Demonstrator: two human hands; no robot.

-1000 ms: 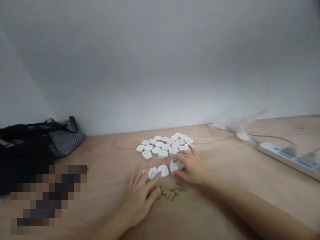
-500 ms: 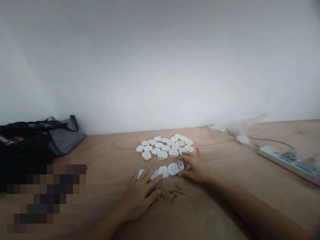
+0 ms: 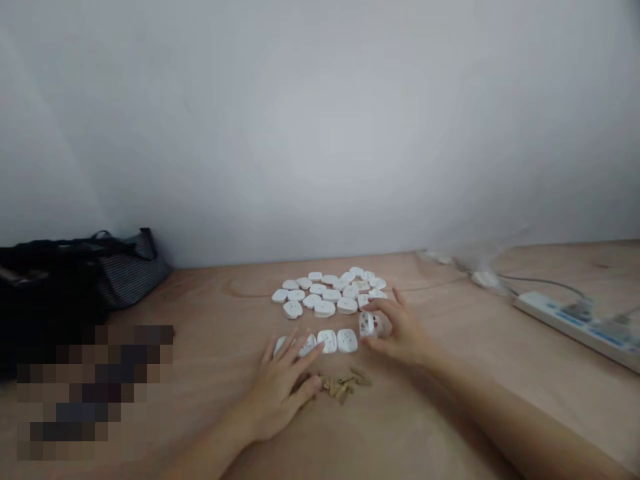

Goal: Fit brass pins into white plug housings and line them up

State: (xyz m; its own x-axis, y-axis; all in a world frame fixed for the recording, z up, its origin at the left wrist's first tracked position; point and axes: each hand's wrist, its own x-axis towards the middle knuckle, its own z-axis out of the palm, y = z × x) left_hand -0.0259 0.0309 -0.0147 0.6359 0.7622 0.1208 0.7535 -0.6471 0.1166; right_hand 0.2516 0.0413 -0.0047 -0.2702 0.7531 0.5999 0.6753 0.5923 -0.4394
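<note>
My left hand lies with fingers spread, its fingertips over the left end of a front row of white rounded plastic housings. Beneath those fingers some housings are partly covered. My right hand is closed, thumb and fingers around a tilted white plastic housing with holes in its face, at the row's right end. To its left, another white housing lies flat. A small heap of brass-coloured metal pins lies on the table near my left thumb.
Several more white housings lie grouped behind the row on the wooden table. A black bag stands at the left. At the right are a power strip with a cable and a clear plastic bag by the wall.
My right hand has tilted the housing at the row's right end up and shifted it slightly right, leaving a gap to its neighbour. My left hand has barely moved.
</note>
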